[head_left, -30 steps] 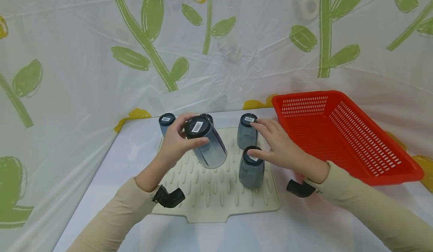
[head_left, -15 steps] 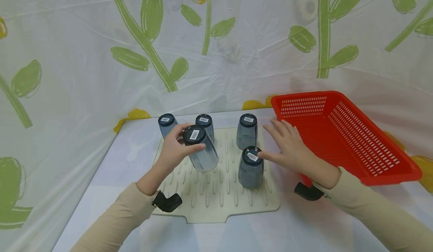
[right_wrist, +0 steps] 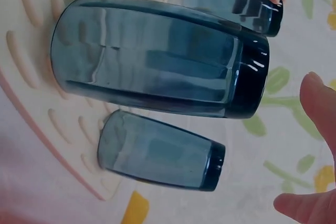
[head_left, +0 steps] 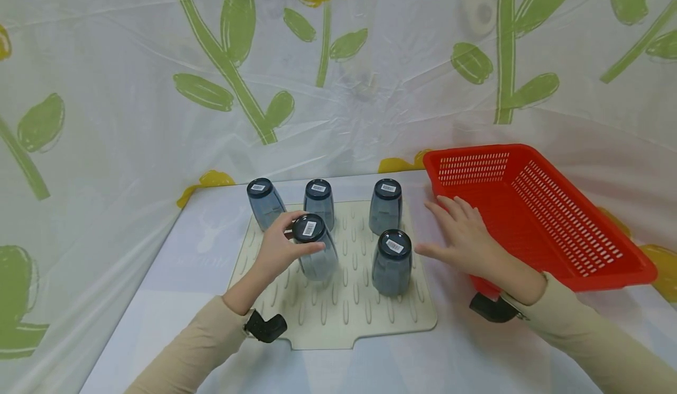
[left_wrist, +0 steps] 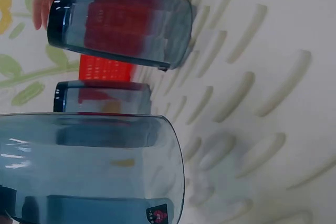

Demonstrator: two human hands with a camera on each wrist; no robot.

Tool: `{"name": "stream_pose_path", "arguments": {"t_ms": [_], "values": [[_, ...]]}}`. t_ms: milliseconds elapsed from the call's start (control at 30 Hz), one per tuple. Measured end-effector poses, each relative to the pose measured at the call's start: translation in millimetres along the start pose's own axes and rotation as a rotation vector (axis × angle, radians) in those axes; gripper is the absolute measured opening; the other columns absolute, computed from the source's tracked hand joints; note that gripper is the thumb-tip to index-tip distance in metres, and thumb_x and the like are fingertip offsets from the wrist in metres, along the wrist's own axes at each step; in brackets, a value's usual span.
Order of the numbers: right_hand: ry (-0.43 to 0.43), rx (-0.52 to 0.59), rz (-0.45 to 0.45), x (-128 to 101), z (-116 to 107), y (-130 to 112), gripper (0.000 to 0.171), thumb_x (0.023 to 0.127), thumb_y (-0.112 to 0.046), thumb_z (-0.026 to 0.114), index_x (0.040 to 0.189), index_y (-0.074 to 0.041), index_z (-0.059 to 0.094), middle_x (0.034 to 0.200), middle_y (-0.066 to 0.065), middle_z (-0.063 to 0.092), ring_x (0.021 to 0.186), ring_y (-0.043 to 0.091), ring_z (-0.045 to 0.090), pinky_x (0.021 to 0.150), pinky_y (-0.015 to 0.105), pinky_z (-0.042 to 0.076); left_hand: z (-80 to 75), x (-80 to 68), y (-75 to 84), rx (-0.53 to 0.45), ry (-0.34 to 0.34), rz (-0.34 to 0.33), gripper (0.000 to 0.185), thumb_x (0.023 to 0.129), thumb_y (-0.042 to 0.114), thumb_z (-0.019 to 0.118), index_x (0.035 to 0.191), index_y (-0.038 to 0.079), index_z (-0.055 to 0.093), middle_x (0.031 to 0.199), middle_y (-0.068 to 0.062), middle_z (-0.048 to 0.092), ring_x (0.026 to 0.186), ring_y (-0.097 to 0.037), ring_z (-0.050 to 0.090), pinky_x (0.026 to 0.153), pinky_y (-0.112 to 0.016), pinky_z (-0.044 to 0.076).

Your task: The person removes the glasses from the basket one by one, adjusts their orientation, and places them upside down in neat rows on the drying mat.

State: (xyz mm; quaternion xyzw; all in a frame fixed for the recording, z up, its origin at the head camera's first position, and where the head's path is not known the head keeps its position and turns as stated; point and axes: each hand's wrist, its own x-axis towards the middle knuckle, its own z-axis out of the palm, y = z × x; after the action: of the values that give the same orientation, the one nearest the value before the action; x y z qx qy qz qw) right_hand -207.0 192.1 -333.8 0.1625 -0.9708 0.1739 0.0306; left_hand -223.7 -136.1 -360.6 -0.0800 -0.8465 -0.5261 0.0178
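Note:
Blue-tinted glasses stand upside down on a cream drying mat, each with a dark base and a white barcode label. My left hand grips one glass near its upturned base, thumb on the near side. Its rim is over or on the mat; whether it touches I cannot tell. At the mat's right stands the front right glass, with the back right glass behind it. My right hand hovers just right of the front glass, fingers spread, holding nothing. In the right wrist view, its fingertips are apart from that glass.
Behind my left hand stand two more upturned glasses, a back left glass and a back middle glass. A red plastic basket with slotted walls sits to the right. A flower-printed curtain hangs behind the table.
My left hand has lowered its glass toward the mat and brought it more upright. My right hand has let go of the front right glass area and drawn away to the right.

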Motion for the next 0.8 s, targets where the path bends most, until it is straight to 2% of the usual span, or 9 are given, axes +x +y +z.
{"name": "stream_pose_path", "arguments": {"t_ms": [500, 800], "values": [[-0.035, -0.053, 0.032, -9, 9, 12, 0.092, 0.068, -0.053, 0.071, 0.138, -0.004, 0.035, 0.14, 0.025, 0.027, 0.128, 0.048, 0.016, 0.097, 0.071, 0.011, 7.6, -4.5, -14.9, -0.021, -0.015, -0.032, 0.063, 0.07, 0.018, 0.079, 0.126, 0.007, 0.051, 0.125, -0.013, 0.049, 0.112, -0.026, 0.047, 0.096, -0.042, 0.04], [-0.038, -0.051, 0.055, -13, 11, 15, 0.09, 0.068, -0.051, 0.072, 0.136, -0.003, 0.037, 0.138, 0.027, 0.027, 0.127, 0.05, 0.015, 0.097, 0.072, 0.01, 12.3, -6.2, -19.0, -0.009, -0.008, -0.018, 0.061, 0.067, 0.019, 0.081, 0.121, 0.008, 0.055, 0.124, -0.011, 0.05, 0.112, -0.026, 0.047, 0.094, -0.043, 0.042]]}}
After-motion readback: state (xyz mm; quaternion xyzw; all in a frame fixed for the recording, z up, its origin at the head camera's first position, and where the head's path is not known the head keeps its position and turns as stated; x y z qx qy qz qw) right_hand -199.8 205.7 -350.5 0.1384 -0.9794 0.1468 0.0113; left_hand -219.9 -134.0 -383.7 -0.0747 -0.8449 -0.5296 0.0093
